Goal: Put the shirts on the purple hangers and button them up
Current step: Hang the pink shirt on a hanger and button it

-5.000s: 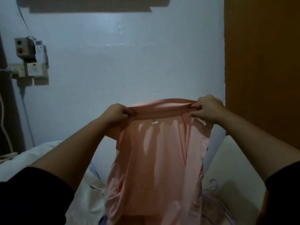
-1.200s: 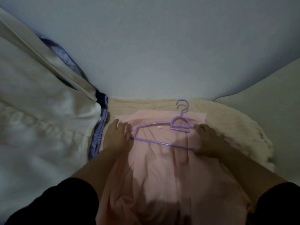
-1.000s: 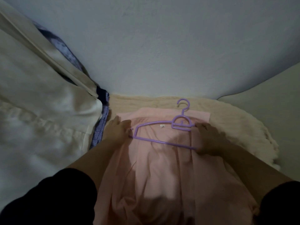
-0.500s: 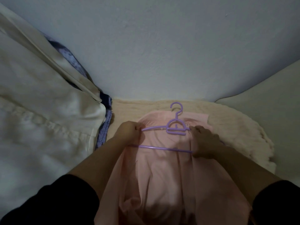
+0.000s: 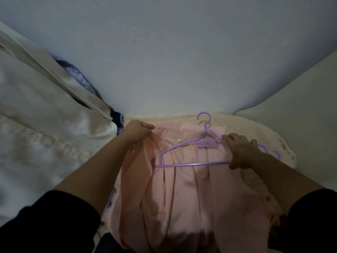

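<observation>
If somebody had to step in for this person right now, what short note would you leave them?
Left hand: grips the pink shirt at its left shoulder, bunching the fabric.
Right hand: holds the right end of the purple hanger.
The shirt lies open on a cream fluffy blanket; the hanger rests on top, its left arm still uncovered. More purple hangers show behind the right hand.
Done: hanger laid at the collar.
Left: pull both shoulders over the hanger, then button up.
</observation>
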